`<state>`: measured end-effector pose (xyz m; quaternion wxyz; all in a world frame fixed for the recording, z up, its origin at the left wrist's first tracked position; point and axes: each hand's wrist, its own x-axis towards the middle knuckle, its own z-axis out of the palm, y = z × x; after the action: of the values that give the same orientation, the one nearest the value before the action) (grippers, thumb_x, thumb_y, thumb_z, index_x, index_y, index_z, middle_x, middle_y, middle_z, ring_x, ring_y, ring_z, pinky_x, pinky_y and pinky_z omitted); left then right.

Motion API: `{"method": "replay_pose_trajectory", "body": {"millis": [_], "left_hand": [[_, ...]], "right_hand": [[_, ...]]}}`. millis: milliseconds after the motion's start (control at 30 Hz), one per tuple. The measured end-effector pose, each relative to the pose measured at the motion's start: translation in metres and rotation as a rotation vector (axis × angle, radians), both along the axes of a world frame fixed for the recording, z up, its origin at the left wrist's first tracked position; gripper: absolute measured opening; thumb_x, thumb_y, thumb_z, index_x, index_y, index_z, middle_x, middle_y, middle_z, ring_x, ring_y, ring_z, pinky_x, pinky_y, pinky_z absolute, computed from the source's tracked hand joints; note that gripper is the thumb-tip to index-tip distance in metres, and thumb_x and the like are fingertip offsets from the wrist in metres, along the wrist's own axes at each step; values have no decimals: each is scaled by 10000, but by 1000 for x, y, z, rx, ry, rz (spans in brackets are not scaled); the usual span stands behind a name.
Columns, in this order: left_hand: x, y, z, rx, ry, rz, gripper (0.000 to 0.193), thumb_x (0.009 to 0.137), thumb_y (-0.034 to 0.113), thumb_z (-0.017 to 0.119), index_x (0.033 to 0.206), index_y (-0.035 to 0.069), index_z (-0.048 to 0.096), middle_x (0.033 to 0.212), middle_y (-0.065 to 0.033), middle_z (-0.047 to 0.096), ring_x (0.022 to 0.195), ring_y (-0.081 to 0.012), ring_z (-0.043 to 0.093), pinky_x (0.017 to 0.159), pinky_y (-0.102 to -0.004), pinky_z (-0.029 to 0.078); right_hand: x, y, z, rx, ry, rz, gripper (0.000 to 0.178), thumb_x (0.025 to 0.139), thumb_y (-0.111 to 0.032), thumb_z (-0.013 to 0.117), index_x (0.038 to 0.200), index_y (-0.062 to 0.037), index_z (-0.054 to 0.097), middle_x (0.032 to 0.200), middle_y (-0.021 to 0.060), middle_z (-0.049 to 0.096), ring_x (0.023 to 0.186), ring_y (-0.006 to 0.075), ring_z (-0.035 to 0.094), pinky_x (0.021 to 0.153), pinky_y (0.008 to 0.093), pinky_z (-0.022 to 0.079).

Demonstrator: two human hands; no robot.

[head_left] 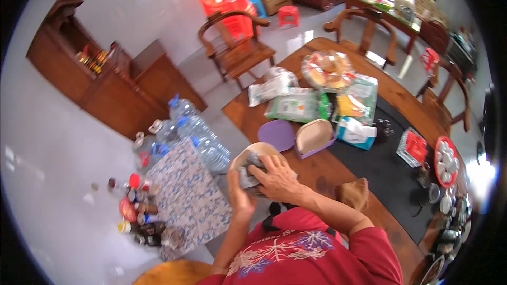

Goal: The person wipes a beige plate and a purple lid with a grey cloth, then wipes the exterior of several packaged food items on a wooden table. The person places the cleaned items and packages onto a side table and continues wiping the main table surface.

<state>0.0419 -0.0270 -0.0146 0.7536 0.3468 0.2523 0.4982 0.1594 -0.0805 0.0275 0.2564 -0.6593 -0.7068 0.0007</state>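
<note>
White lettering [273,236] is running across the red shirt [317,266], just beside its snowflake print [285,252], but it is blurring too much to be read for certain. On the desk [320,175], the green pack [288,106] is carrying a label with an orange spot, and the blue box [355,134] is showing white patches; any wording on them is coming out too small and smeared to read.

surface: wooden table [311,177] | on it: dark panel [369,166] | flat purple piece [276,135] | cream container [312,138] | green packet [292,106] | wrapped food [326,69]
</note>
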Motion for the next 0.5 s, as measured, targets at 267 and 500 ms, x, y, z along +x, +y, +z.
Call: {"method": "replay_pose_trajectory", "body": {"millis": [267, 500], "left_hand": [[-50, 20, 21, -219, 74, -20, 522, 1012, 441, 350, 1387, 79, 375, 1303, -80, 475, 1199, -206, 473, 1001, -364, 401], [-44, 15, 39, 37, 141, 134, 482, 1014, 365, 391, 1400, 80, 344, 1345, -114, 451, 1213, -233, 472, 1005, -383, 421]], "right_hand": [[-44, 48, 15, 274, 99, 104, 368, 750, -148, 598, 1104, -53, 568, 1164, 170, 459, 1051, 343, 496, 844, 439, 446], [-28, 51, 21, 162, -192, -281, 298, 722, -151, 579, 995, -32, 593, 1003, 112, 481, 912, 270, 489, 658, 388, 385]]}}
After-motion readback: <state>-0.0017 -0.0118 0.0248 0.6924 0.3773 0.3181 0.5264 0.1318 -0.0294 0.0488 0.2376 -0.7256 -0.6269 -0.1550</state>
